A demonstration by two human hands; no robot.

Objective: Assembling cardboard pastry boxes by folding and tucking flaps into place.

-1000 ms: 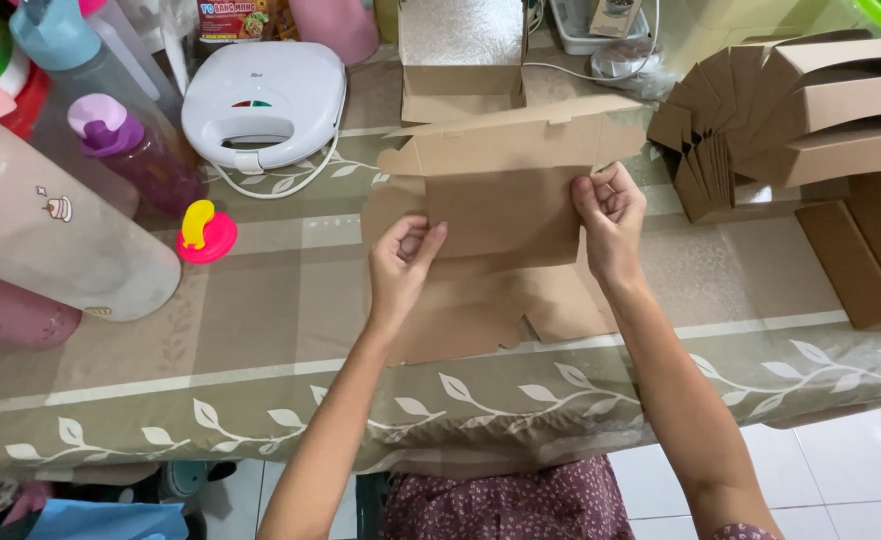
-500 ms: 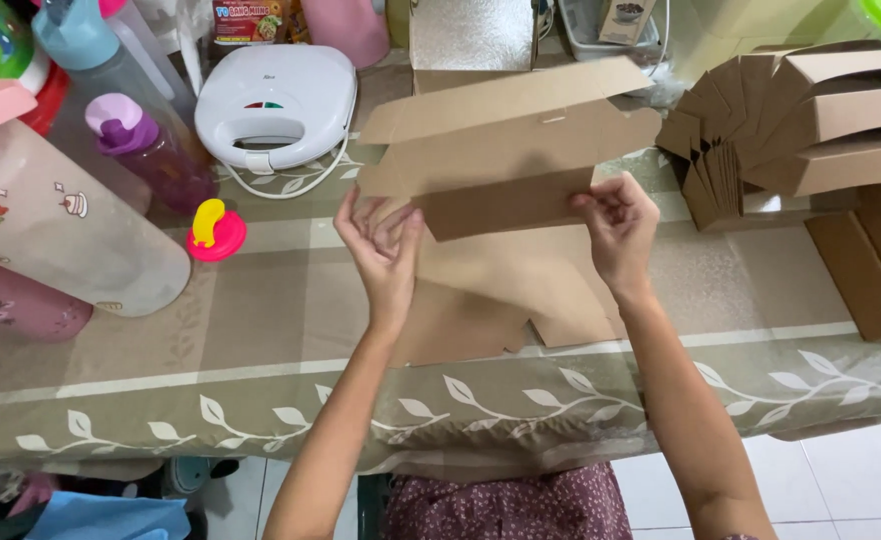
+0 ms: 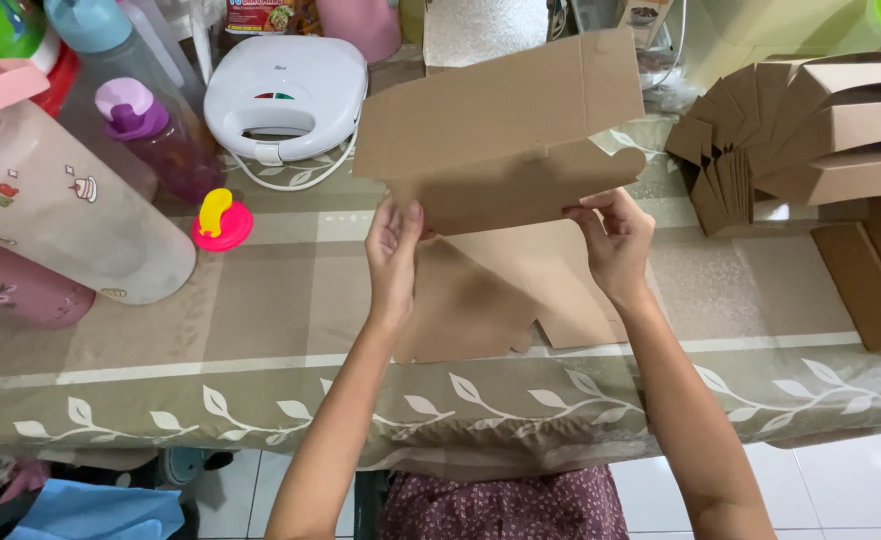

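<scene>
Nearest us, a flat cardboard cutout (image 3: 501, 290) lies on the table (image 3: 261, 330). Just above it we hold the half-folded cardboard box (image 3: 506, 130), its long axis running left to right. Our left hand (image 3: 394, 255) pinches its lower left corner and our right hand (image 3: 616, 240) pinches the lower right edge, fingers curled, both equally near. Beyond the box to the left sits a white sandwich maker (image 3: 286, 95); to the right, stacked folded boxes (image 3: 811, 130).
</scene>
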